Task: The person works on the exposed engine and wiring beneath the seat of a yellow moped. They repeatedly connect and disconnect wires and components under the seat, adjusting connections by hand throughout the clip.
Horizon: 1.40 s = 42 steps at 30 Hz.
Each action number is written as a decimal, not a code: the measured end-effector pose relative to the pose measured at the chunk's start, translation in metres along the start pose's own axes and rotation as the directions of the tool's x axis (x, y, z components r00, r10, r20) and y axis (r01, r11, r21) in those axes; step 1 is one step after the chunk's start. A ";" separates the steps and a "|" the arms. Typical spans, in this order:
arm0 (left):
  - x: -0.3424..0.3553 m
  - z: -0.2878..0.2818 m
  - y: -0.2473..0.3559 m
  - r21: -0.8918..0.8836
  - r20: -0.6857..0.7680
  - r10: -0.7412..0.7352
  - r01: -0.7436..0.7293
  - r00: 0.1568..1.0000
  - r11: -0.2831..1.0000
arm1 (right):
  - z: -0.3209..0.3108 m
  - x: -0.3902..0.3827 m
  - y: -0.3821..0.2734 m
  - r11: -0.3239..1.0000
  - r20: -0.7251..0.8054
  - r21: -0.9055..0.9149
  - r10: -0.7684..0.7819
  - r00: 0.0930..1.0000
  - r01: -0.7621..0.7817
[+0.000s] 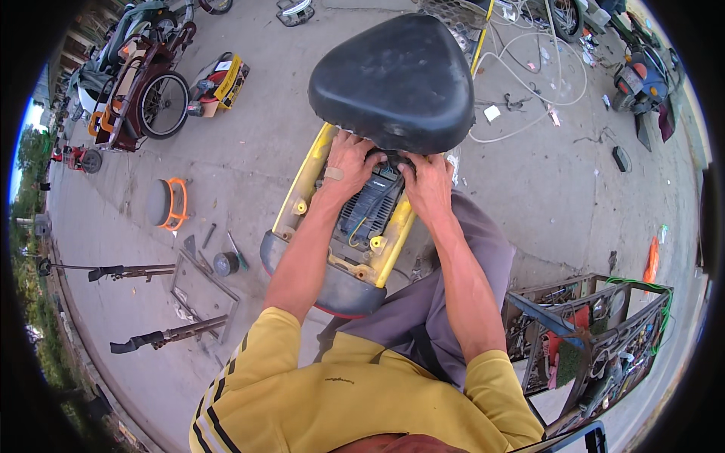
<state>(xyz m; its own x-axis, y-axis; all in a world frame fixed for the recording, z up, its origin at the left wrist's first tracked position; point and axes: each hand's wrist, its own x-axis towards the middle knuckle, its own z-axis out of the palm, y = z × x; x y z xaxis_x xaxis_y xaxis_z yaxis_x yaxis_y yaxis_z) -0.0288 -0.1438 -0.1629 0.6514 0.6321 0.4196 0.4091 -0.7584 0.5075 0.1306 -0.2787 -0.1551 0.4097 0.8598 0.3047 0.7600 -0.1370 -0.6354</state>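
A black padded seat point(393, 83) tops a yellow-framed vehicle, and both my hands are at the lower edge of that seat. My left hand point(349, 162), with a tan bandage near the wrist, has its fingers curled beside a dark part under the seat. Opposite it, my right hand point(429, 181) is closed with the thumb bent inward at the same spot. The seat hides some fingertips and whatever is between them. Just below the hands lies a black finned controller box point(371, 204) with a cable across it, between the yellow frame rails point(400, 234). A dark rear fender point(332, 283) is nearest me.
An orange-legged stool point(177, 204), a hammer point(209, 235) and a screwdriver point(238, 251) are on the ground to the left, near a metal frame point(234, 306). A tool-filled metal rack point(521, 306) stands at right. A pale hose point(529, 140) coils beyond the seat; a cargo tricycle point(136, 98) is far left.
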 end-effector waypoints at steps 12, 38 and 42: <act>-0.006 -0.023 0.018 -0.043 0.081 -0.014 0.018 0.997 0.999 | -0.001 0.001 0.004 1.000 0.003 0.018 0.022 1.000 -0.022; -0.023 -0.037 0.024 -0.058 0.226 0.042 -0.030 0.973 0.998 | -0.002 0.000 -0.007 0.996 0.019 0.016 -0.092 0.996 0.092; -0.021 -0.039 0.029 -0.015 0.241 0.018 -0.015 0.970 1.000 | -0.001 -0.001 -0.007 0.994 0.034 -0.028 -0.108 0.994 0.109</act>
<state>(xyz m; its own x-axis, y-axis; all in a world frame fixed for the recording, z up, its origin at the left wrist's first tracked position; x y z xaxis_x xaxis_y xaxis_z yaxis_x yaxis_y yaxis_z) -0.0554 -0.1727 -0.1271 0.7936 0.5611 0.2350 0.3893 -0.7653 0.5125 0.1250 -0.2792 -0.1506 0.3082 0.8857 0.3472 0.8136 -0.0562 -0.5787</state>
